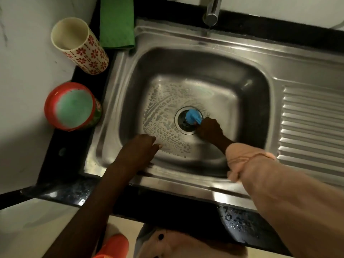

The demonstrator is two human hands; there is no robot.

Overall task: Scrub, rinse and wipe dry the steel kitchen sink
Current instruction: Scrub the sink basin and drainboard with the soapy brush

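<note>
The steel sink [260,58] fills the middle of the view, its basin floor wet with soapy foam. A round drain [183,125] sits in the floor. My right hand [209,128] reaches down into the basin and grips a blue scrubber [193,117] that presses on the drain. My left hand [143,148] rests on the basin's near left wall, fingers loosely bent and holding nothing. A green cloth [117,23] lies folded on the counter at the sink's far left corner.
A tap [212,10] hangs over the far rim, dripping. A ribbed draining board [312,123] lies to the right. On the black counter at left stand a flower-patterned cup [80,47] and a red container [72,107] with a greenish inside.
</note>
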